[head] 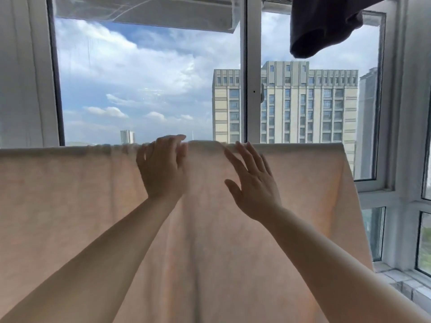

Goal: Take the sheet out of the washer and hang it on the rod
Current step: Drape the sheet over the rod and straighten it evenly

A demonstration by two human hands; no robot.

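- Head view: a pale peach sheet (93,206) hangs draped over a horizontal line that runs across the frame at about mid-height; the rod under the fold is covered by the cloth and cannot be seen.
- The sheet's top fold reaches from the left edge of the frame to a corner on the right, and its near layer falls down past the bottom of the picture with soft vertical creases in the middle.
- The left hand (161,169) is raised in front of the sheet, just below the fold, with its fingers loosely bent and spread; it grasps nothing, and the fingertips reach the top edge, though blur makes it unclear whether they touch the cloth.
- The right hand (254,185) is beside it, to the right, palm toward the sheet, fingers straight and fanned out, released and holding nothing; whether the palm touches the cloth cannot be told.
- Both bare forearms rise from the bottom corners of the frame toward the middle.
- Behind the sheet stands a window (245,66) with a white frame, showing cloudy blue sky and a tall beige building (303,101).
- A dark garment (326,26) hangs at the top right, well above the sheet.
- A white curtain (16,66) hangs at the left edge.
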